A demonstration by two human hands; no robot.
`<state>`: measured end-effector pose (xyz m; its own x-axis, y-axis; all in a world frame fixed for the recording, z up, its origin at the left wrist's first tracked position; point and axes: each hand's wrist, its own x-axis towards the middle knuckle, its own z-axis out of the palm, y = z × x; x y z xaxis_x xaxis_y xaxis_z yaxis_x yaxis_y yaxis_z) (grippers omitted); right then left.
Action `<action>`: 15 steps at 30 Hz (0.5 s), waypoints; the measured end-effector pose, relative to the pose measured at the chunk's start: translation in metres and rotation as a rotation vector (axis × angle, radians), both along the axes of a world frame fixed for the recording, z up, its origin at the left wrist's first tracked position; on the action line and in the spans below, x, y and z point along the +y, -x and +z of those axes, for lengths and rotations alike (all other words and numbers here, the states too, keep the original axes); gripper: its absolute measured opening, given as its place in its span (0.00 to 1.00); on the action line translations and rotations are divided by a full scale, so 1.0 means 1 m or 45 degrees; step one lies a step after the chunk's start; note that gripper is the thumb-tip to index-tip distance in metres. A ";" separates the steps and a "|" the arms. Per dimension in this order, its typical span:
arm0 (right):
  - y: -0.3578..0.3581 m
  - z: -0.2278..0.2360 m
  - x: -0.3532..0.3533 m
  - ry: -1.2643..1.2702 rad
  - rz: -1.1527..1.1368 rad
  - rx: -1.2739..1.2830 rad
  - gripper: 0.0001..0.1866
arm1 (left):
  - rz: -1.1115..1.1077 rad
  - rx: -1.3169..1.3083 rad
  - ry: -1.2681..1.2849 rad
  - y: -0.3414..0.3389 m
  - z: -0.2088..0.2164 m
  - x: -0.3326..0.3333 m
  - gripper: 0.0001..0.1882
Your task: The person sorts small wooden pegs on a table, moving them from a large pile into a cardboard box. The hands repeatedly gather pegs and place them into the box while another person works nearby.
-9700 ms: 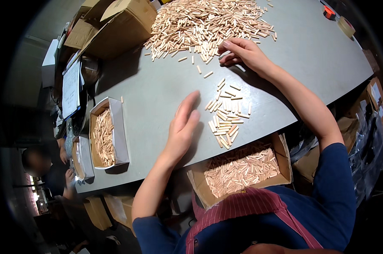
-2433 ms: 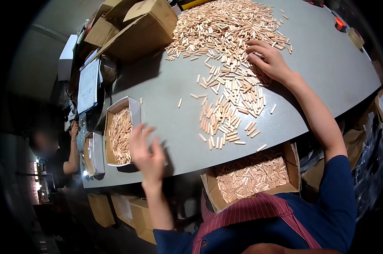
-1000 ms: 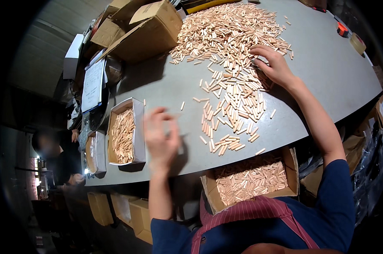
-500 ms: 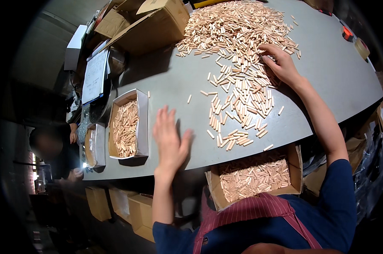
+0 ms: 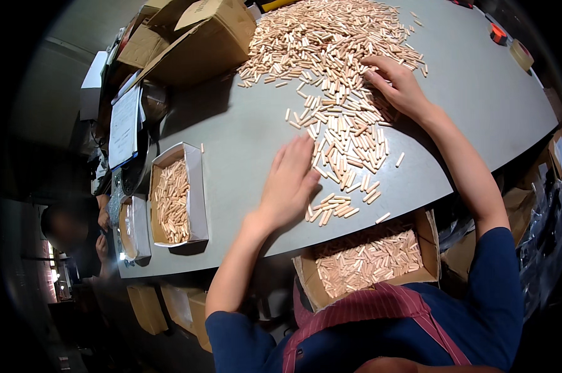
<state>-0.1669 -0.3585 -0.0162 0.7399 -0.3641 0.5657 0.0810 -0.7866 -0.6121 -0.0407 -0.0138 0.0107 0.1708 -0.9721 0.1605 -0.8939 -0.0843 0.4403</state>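
Small pale wooden dowels (image 5: 331, 37) lie in a large heap at the far middle of the grey table (image 5: 244, 174). A thinner spread of dowels (image 5: 355, 140) runs from the heap toward the near edge. My left hand (image 5: 287, 180), slightly blurred, is against the left side of this spread, its fingers stretched out and nothing visibly held. My right hand (image 5: 396, 87) rests at the right side of the heap, fingers bent and thumb apart; whatever lies under its palm is hidden. Below the table edge, close to my body, an open cardboard box (image 5: 431, 248) holds many dowels.
On the left stand a white box of dowels (image 5: 197, 193) and a smaller box (image 5: 143, 233). Behind them are a clipboard with papers (image 5: 124, 127) and a large carton (image 5: 200, 46). Tape rolls (image 5: 521, 55) lie far right. Another person's hand (image 5: 102, 245) shows at far left.
My left hand has moved right from the bare tabletop to the spread of dowels, and its fingers have come closer together. My right hand stays at the heap. The whole view has shifted slightly.
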 end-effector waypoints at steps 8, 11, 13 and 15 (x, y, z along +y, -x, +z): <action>-0.005 -0.002 0.002 0.082 -0.020 -0.127 0.18 | -0.020 0.034 0.029 0.042 -0.005 0.020 0.39; -0.005 0.003 0.006 -0.003 -0.002 -0.105 0.18 | 0.156 0.487 0.195 0.045 -0.001 0.040 0.35; -0.002 0.003 0.004 0.040 -0.013 -0.097 0.17 | 0.335 0.688 0.287 0.041 -0.002 0.058 0.31; -0.002 0.001 0.002 0.095 -0.012 -0.101 0.17 | 0.540 0.699 0.338 0.034 -0.009 0.077 0.28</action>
<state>-0.1644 -0.3564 -0.0155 0.6882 -0.3252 0.6485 0.1195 -0.8309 -0.5434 -0.0744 0.0634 0.0014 0.6465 -0.7449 0.1644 -0.4533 -0.2018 0.8682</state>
